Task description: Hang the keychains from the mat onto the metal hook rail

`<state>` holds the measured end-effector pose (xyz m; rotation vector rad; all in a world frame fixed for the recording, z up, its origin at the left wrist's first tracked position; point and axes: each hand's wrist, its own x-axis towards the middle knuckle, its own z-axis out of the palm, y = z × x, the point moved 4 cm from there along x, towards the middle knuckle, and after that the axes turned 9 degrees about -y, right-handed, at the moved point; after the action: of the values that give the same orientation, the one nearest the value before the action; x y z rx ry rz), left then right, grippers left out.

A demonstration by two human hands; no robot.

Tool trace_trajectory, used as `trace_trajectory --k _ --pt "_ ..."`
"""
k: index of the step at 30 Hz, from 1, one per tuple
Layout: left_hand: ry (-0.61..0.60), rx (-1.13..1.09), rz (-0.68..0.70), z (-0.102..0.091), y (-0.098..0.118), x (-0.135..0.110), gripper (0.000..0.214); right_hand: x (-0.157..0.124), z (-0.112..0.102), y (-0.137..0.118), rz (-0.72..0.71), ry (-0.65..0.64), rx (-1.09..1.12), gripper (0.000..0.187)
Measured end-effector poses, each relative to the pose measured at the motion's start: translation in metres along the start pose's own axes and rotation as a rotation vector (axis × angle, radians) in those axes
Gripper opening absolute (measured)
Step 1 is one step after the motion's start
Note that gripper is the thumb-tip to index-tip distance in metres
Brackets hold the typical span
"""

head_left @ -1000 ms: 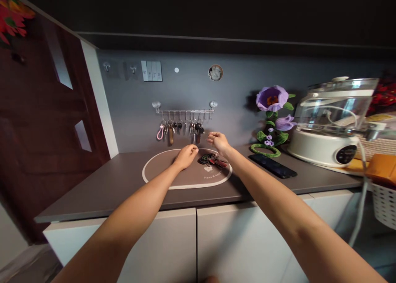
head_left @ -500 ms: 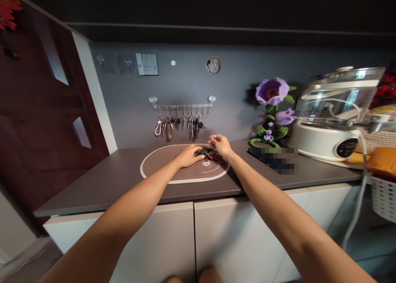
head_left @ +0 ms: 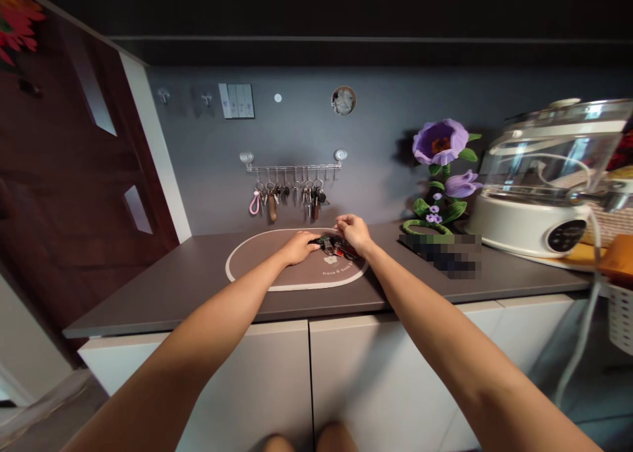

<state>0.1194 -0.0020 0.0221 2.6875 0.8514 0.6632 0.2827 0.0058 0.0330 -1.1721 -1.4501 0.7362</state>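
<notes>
A small pile of keys (head_left: 328,244), dark with a bit of red and green, lies on the brown oval mat (head_left: 257,261) with a pale rim. At the pile's left edge rests my left hand (head_left: 299,248), its fingers stretched toward the keys and its thumb apart from them. My right hand (head_left: 355,234) is just above the pile's right side, thumb and fingers pinched together. What that pinch holds is too small to make out. On the wall behind, several key bunches (head_left: 307,198) hang from a clear hook rail (head_left: 294,168), one with a pink loop (head_left: 254,203).
Right of the mat stand purple artificial flowers (head_left: 440,142) and a pixelated dark object (head_left: 440,254). Farther right is a white appliance (head_left: 524,221) with a clear top and a hanging cord. A dark cabinet (head_left: 316,10) overhangs the grey counter (head_left: 163,287).
My left hand has drawn slightly left, its fingers less curled over the keys, so more of the pile shows. My right hand stays pinched in nearly the same place. The view has shifted slightly.
</notes>
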Motion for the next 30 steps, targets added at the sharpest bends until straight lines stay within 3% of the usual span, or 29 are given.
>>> trace_trajectory --k 3,9,12,18,23,30 --pt "0.079 -0.210 -0.039 -0.003 -0.007 -0.001 0.029 -0.002 0.001 -0.002 0.006 -0.015 0.030 0.012" --pt "0.312 -0.859 -0.310 -0.002 -0.025 -0.006 0.023 -0.004 0.008 -0.007 -0.023 -0.088 0.076 0.010" --pt "0.393 -1.082 -0.337 -0.005 -0.026 -0.007 0.020 -0.002 0.012 -0.004 -0.056 -0.136 0.048 0.010" --pt "0.507 -1.192 -0.306 -0.019 -0.027 -0.009 0.018 -0.002 0.016 -0.004 -0.162 -0.186 -0.120 0.015" --pt "0.549 -1.246 -0.242 -0.028 -0.026 -0.010 0.018 -0.013 0.019 -0.018 -0.273 -0.212 -0.273 0.016" --pt "0.582 -1.330 -0.178 -0.036 -0.026 -0.012 0.019 -0.021 0.020 -0.028 -0.263 -0.188 -0.331 0.017"
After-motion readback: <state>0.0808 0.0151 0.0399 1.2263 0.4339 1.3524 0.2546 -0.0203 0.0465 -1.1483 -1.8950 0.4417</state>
